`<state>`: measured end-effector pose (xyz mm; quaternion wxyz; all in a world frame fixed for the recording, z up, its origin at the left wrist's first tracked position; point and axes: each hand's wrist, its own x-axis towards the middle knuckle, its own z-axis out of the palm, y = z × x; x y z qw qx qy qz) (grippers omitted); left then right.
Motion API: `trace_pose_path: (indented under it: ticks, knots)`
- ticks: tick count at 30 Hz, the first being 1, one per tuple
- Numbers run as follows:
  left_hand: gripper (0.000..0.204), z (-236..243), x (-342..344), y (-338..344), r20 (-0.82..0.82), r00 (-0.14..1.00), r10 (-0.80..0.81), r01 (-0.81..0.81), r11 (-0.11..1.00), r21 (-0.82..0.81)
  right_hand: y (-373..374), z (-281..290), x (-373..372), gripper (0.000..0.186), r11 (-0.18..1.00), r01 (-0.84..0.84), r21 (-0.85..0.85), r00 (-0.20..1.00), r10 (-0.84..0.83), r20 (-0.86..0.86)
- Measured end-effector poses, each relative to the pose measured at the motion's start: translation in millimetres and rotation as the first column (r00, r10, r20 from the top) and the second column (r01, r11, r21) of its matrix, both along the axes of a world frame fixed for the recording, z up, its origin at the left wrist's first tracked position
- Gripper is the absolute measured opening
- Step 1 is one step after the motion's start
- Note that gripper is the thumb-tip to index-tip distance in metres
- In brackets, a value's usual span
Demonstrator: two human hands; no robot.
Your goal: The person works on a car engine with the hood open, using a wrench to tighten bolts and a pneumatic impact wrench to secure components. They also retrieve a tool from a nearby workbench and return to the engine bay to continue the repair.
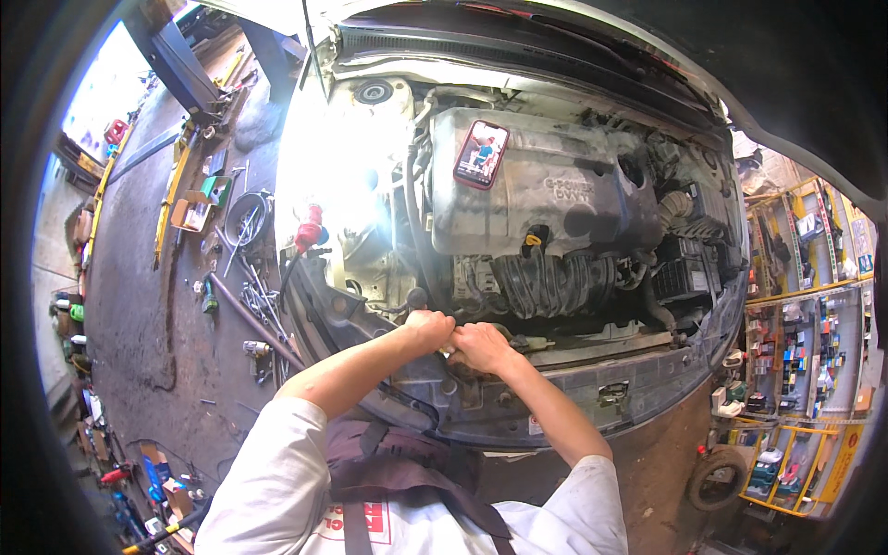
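From where I watch, my main worry is a drop: the bare left hand (429, 330) and bare right hand (478, 347) meet with curled fingers at the near edge of the engine bay, and I cannot tell what, if anything, either grip is clamped on. If a finger slips there, a small part could fall into the dark gap behind the black front crossmember (573, 407), or knuckles could scrape on hard edges. The flat smartphone in a dark red case (482, 154) lies loose on the engine cover, so a knock might slide it off, and the white glare at the left could hide details. The engine sits just beyond the hands, under a broad, dusty grey plastic engine cover (527, 208) with raised lettering; in front of it runs a ribbed black plastic manifold (555, 282), grimy, with a small yellow handle (532, 240) above.
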<state>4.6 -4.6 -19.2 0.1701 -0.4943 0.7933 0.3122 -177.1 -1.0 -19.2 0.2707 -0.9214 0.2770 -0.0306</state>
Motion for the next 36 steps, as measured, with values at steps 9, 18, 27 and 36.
trace_pose_path:
  ticks: [9,18,27,36]
  knots:
    - [0.025,1.4,1.1,-0.5,-0.017,1.000,0.001,-0.001,1.000,0.003,0.1,-3.8,0.0,0.035,1.000,0.019,0.016,1.000,-0.019,0.003]
    - [0.030,4.5,-1.9,-2.8,0.046,0.999,0.002,-0.004,0.999,0.035,0.5,-2.2,0.4,0.037,0.999,0.024,0.033,1.000,-0.024,0.018]
    - [0.027,4.7,-1.1,-2.7,0.006,1.000,0.009,-0.009,1.000,0.014,1.3,-8.2,0.8,0.034,1.000,0.011,-0.002,1.000,-0.011,0.008]
    - [0.026,-1.0,1.0,-1.1,-0.021,1.000,0.008,-0.008,1.000,-0.002,1.6,-6.3,1.3,0.034,0.999,0.022,0.025,0.999,-0.021,-0.026]
